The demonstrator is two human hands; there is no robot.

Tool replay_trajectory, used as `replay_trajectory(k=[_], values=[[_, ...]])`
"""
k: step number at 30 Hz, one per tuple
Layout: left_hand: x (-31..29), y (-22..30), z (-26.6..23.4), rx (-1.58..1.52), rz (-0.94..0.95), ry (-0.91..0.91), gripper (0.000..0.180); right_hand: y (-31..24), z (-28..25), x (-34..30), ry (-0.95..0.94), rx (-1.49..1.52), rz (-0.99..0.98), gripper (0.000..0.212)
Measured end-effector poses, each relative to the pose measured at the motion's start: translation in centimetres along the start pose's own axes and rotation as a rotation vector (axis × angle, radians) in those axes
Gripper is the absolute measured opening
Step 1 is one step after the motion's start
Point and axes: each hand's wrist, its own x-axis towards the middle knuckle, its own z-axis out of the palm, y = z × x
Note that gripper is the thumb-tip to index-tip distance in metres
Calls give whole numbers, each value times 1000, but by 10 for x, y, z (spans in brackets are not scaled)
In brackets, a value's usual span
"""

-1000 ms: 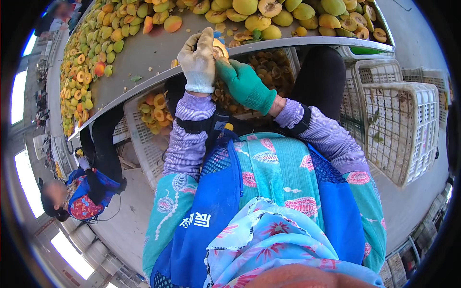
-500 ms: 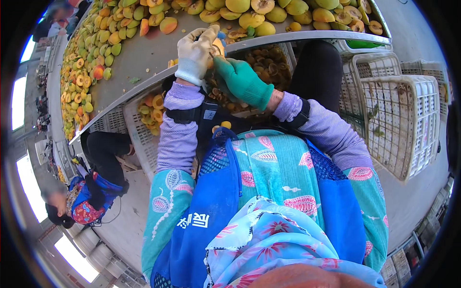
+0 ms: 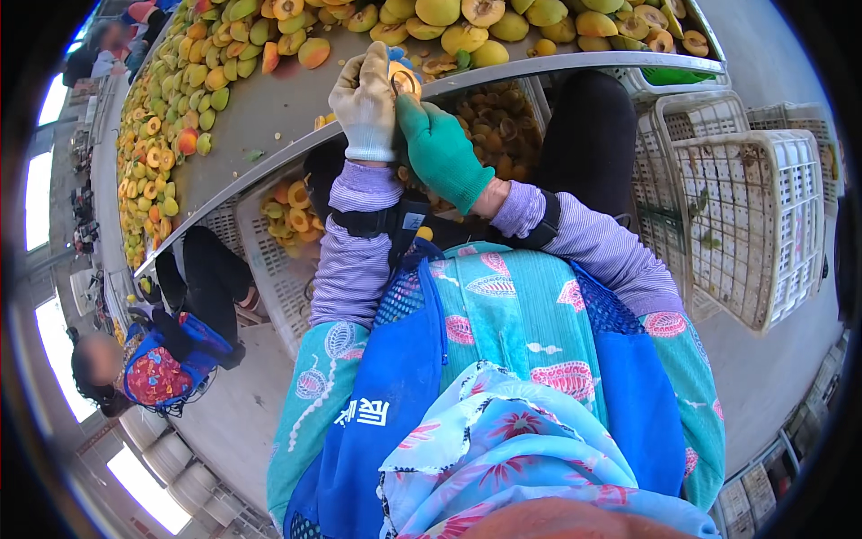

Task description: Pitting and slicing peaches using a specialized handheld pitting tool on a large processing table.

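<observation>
My left hand, in a white glove, is closed around an orange-yellow fruit half at the front rim of the grey sorting table. My right hand, in a green glove, is pressed against the same fruit from the right; any tool in it is hidden. Whole and halved yellow-green fruits lie heaped on the table beyond my hands. Below my hands sits a crate of brown pits.
A white crate with fruit halves stands under the table on the left. White lattice crates are stacked on the right. Another person in a blue apron sits at the left along the table. The floor is concrete.
Both hands have stayed together on the fruit at the table rim, with only small shifts of the fingers. The seated person at left has moved slightly.
</observation>
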Motion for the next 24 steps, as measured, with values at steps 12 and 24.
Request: replay_trajectory(k=[12, 24], values=[[20, 16, -12, -13, -364, -420, 23, -20, -21, -2, -576, 850, 747, 45], [55, 4, -6, 151, -288, -713, 27, -16, -21, 10, -672, 1338, 794, 44]])
